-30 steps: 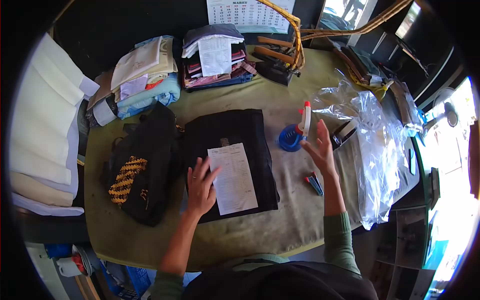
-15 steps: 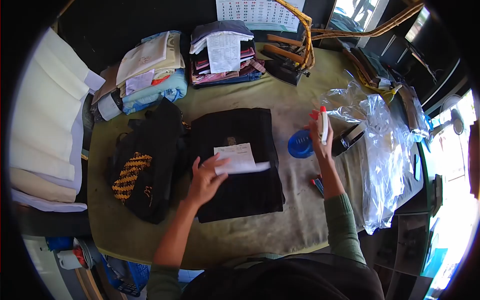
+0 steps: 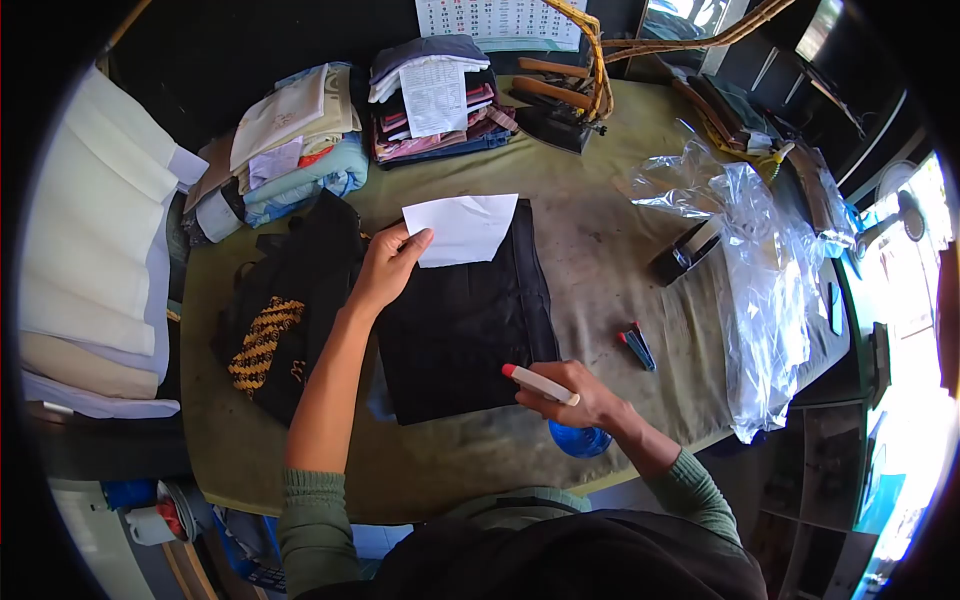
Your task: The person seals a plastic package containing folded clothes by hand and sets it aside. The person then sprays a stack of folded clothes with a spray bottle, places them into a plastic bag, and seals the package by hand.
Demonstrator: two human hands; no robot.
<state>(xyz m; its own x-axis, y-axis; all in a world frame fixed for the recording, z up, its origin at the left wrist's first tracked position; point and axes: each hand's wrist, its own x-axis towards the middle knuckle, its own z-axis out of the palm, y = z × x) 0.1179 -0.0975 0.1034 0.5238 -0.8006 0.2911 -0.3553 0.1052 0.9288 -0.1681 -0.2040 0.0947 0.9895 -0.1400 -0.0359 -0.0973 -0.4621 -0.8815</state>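
Note:
My left hand point(image 3: 392, 262) pinches a white paper point(image 3: 465, 230), lifted over the upper part of a folded black garment point(image 3: 450, 330). Wrapped round the neck and trigger of a blue spray bottle point(image 3: 578, 440) is my right hand point(image 3: 575, 393). Its red nozzle points left over the garment's lower right edge, and my fingers hide part of the bottle. A black bag point(image 3: 310, 290) with a yellow pattern lies left of the garment.
Folded clothes point(image 3: 300, 140) and another stack point(image 3: 435, 110) stand at the back, near irons point(image 3: 555, 125). To the right are a stapler point(image 3: 637, 346), a black box point(image 3: 685, 255) and clear plastic point(image 3: 755, 290). White cloth point(image 3: 90, 230) hangs at the left.
My left hand has lifted the paper off the garment, its blank side now showing. My right hand took hold of the spray bottle and brought it left and nearer to me.

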